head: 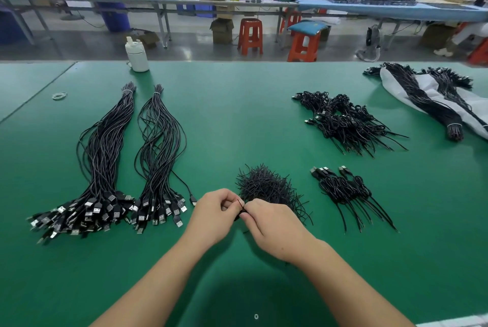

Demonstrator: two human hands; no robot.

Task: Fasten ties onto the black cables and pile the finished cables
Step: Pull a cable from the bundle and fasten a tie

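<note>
Black thin tie [240, 204] pinched between curled fingertips of left hand [215, 217] and right hand [274, 229]. Coiled black cable [239, 215] squeezed beneath, mostly hidden.

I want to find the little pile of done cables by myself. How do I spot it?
Start at the green table and find the two hands near its front edge. Just right of them, past the fuzzy heap of ties, lies the small pile. It is the smallest cable group: a few cables, each looped and tied, plugs pointing away.
</note>
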